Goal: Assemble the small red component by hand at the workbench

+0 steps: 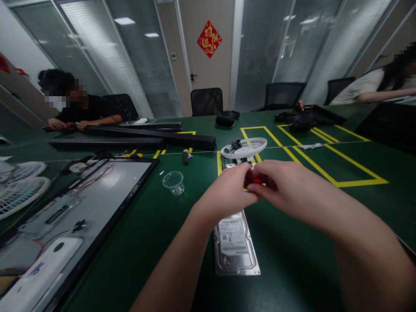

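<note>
A silver hard drive (234,245) with a printed white label lies flat on the green table (286,268), below and partly behind my hands. My left hand (232,187) and my right hand (276,178) meet above its far end, both with fingers curled in. A small red thing (257,180) shows between my right thumb and fingers; its kind is hidden. What my left fingers pinch, if anything, cannot be seen. Just past the hands, part of another shiny metal piece (232,165) shows.
Left of my arms stand a clear plastic cup (174,184) and an opened display panel (107,186). A white fan grille (245,148) holding dark parts lies ahead. Long black bars (136,138) lie near a person (87,108); another person (370,84) sits far right. Yellow tape (357,182) marks the table.
</note>
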A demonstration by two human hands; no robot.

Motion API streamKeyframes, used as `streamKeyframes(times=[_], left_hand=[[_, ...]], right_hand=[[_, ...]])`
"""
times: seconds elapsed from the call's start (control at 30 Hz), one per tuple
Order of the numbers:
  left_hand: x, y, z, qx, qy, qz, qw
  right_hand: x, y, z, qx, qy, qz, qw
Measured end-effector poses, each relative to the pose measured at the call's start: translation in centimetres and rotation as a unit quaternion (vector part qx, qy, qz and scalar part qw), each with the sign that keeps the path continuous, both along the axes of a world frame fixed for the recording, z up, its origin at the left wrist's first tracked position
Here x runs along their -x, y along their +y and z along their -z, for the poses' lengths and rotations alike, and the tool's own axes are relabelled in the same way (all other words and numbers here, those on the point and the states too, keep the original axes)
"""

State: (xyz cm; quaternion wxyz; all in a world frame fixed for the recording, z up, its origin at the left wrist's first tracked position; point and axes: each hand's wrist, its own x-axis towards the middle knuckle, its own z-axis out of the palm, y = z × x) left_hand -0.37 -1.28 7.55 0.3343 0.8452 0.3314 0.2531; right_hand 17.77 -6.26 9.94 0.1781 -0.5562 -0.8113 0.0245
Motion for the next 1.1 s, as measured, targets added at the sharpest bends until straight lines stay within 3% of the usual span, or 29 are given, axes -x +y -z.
streamKeyframes(times=[0.3,0.57,0.8,0.97,1.1], left_hand=[[0.02,-0.02,0.11,0.002,-0.016,-0.018,1.0],[-0.07,0.03,0.05,0.009,-0.004,0.005,1.0],[-0.07,-0.11,0.1,0.002,-0.01,-0.022,1.0],[-0.11,-0.04,-0.02,-0.002,0.0,0.0,1.0],[-0.02,-0.05,-0.15,0.006,0.002,0.009,1.0]], right_hand=[[-0.09,-0.25,-0.28,-0.006,0.038,-0.07,0.997],[-0.07,-0.18,-0.04,-0.005,0.012,-0.007,1.0],[-0.05,-0.32,-0.14,-0.008,0.048,-0.075,0.996],[-0.14,-0.04,0.1,-0.012,0.012,-0.013,1.0],[-0.1,-0.18,-0.13,-0.005,0.016,-0.017,1.0]])
